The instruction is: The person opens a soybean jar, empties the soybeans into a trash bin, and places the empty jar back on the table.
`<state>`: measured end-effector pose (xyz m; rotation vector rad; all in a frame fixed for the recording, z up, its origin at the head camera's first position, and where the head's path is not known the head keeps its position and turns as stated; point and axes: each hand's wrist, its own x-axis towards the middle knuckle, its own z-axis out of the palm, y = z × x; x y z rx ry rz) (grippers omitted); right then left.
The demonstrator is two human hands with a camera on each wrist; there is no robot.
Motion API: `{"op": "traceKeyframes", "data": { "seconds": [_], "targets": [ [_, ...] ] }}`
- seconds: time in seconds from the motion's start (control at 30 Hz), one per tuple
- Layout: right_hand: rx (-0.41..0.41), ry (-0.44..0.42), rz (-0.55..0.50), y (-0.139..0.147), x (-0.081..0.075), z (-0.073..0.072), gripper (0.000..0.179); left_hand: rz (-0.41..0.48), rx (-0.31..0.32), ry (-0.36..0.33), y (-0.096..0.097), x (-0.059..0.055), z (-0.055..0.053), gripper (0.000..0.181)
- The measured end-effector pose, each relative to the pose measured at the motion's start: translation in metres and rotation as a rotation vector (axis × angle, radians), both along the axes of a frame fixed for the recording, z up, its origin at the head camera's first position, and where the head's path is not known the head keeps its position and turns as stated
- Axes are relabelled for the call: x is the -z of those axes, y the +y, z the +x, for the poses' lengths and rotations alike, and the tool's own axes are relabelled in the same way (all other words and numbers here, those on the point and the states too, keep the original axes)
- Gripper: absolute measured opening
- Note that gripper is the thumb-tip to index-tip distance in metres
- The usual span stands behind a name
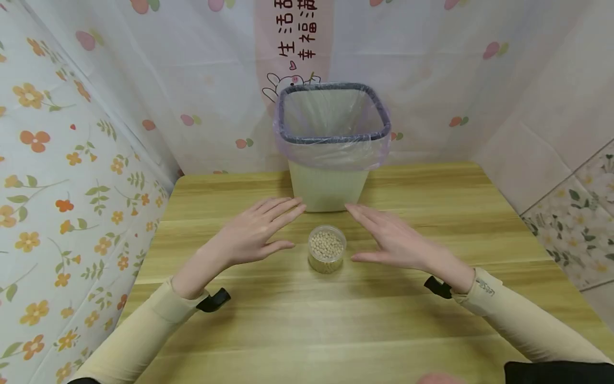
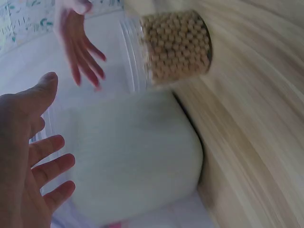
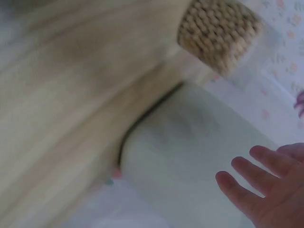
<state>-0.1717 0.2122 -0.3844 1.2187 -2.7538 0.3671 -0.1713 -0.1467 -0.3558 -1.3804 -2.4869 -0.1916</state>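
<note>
A clear round jar (image 1: 326, 249) of pale, round beans stands upright on the wooden table, with no lid in view. To its left my left hand (image 1: 256, 229) hovers with straight fingers, thumb apart, holding nothing. On the other side my right hand (image 1: 390, 237) mirrors it, fingers extended and the palm turned toward the jar. Both sets of fingertips point at the base of a white trash bin (image 1: 328, 189) behind the jar. Beans (image 2: 175, 45) show through the jar's wall in the left wrist view. The right wrist view has the right hand's spread fingers (image 3: 254, 175) in front of the bin.
A thin purplish bag lines the bin, folded over its dark rim (image 1: 336, 140). Behind it hangs a white printed curtain (image 1: 216, 69). Flowered cloth (image 1: 72, 213) runs along the left side. The wooden table (image 1: 316, 330) extends toward me.
</note>
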Motion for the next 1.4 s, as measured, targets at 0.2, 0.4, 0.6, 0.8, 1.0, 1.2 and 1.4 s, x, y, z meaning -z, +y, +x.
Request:
{"op": "traceKeyframes", "data": {
  "seconds": [0.2,0.4,0.6,0.8,1.0,1.2,1.4],
  "targets": [
    [0.018,-0.069,-0.002,-0.013,0.013,-0.001,0.115,-0.013,0.031,0.01,0.02,0.008,-0.001,0.074],
    [0.034,-0.113,-0.061,-0.021,0.025,-0.001,0.122,-0.016,0.03,0.001,0.034,0.022,-0.001,0.077],
    [0.07,-0.251,-0.139,-0.025,0.045,-0.006,0.122,-0.041,-0.008,-0.002,0.046,0.036,-0.003,0.082],
    [0.095,-0.428,-0.266,-0.033,0.067,-0.009,0.118,-0.035,-0.1,-0.122,0.051,0.049,-0.007,0.093],
    [0.132,-0.55,-0.346,-0.039,0.077,-0.01,0.112,-0.027,-0.132,-0.23,0.051,0.065,-0.01,0.097],
    [0.153,-0.613,-0.383,-0.048,0.079,-0.012,0.101,0.022,-0.157,-0.317,0.051,0.075,-0.014,0.096],
    [0.156,-0.675,-0.475,-0.048,0.081,-0.011,0.094,0.048,-0.164,-0.35,0.056,0.079,-0.018,0.094]
  ]
}}
